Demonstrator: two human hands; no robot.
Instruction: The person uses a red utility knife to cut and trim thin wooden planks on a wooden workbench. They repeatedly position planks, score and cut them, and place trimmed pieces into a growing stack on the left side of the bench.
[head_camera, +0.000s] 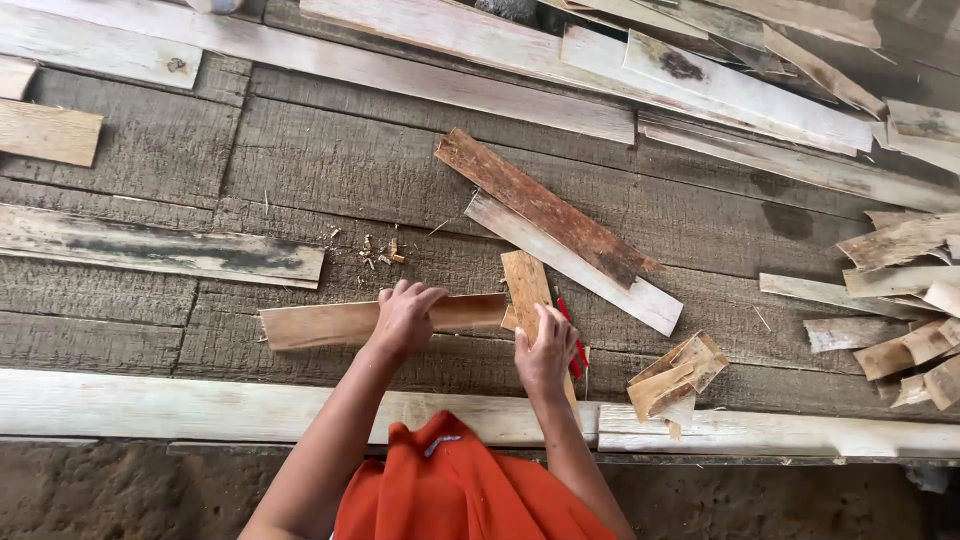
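left hand (405, 318) gripping long wood strip (320, 323), centre frame | right hand (545, 352) closing on short wood slat (527, 285), red-handled tool (575, 345) partly hidden beneath | both lying on plank bench (150, 150)

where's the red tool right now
In the head view the red tool lies right of centre on the plank floor, mostly hidden under the right hand and beside the short strip that hand rests on.

Long pale-brown wooden slat (350, 322) — flat, lengthwise; short tan wooden strip (527, 290) — angled across its right end, red-handled tool (573, 338) just beside.
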